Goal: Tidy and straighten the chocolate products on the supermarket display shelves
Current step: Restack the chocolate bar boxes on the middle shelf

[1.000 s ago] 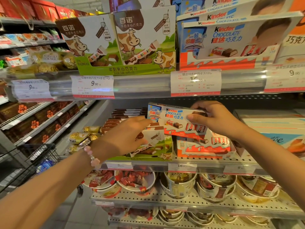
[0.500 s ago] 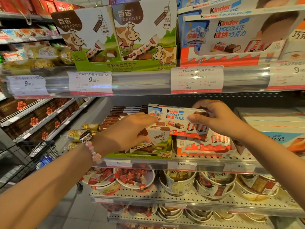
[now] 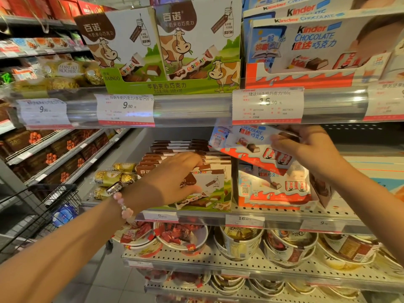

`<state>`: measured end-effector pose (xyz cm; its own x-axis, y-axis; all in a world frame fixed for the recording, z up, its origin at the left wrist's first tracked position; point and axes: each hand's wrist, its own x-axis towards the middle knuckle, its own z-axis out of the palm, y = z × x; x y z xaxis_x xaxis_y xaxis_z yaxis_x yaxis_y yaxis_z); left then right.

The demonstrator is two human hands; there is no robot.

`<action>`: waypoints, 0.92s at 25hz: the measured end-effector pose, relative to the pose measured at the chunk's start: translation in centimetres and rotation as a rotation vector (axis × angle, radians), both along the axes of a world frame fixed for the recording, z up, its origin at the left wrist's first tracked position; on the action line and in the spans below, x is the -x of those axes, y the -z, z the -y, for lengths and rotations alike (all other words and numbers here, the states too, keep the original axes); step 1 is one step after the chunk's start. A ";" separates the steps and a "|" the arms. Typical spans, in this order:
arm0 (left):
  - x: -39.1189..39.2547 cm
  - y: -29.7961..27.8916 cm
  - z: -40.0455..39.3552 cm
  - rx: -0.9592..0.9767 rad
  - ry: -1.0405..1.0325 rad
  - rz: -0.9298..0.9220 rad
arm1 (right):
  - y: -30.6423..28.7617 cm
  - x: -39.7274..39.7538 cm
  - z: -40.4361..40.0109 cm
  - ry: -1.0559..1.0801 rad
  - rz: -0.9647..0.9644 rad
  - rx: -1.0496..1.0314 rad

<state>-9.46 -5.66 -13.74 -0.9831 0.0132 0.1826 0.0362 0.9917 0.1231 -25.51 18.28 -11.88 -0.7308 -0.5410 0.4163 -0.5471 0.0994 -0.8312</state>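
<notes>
Far left, a wire shopping basket (image 3: 47, 206) stands low beside the aisle, and gold-foil chocolates (image 3: 113, 177) lie at the left end of the middle shelf (image 3: 284, 215). Your left hand (image 3: 172, 180), with a bead bracelet (image 3: 122, 204) at the wrist, reaches onto that shelf; its grip is curled round the front cow-print chocolate box (image 3: 209, 184), fingers over the top edge and thumb against the printed face, the box standing upright in its green display tray (image 3: 220, 206). More boxes of the same kind are stacked flat behind it. To the right, a Kinder display carton (image 3: 275, 189) sits on the same shelf, just beside the green tray. Above it, your right hand (image 3: 310, 154) holds a Kinder chocolate box (image 3: 249, 145) clear of the carton, tilted with its left end high and partly hidden behind the upper shelf's price rail (image 3: 196, 108); the grip pinches the box's right end, thumb on the front face and fingers behind. On the upper shelf stand large cow-print boxes (image 3: 175, 44) at left and Kinder cartons (image 3: 310, 44) at right. The shelf below carries tubs of wrapped chocolates (image 3: 240, 241).
</notes>
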 end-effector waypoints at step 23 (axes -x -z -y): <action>1.0 -1.5 1.6 -0.332 0.056 0.052 | 2.5 4.2 -3.0 -0.046 -0.086 -0.812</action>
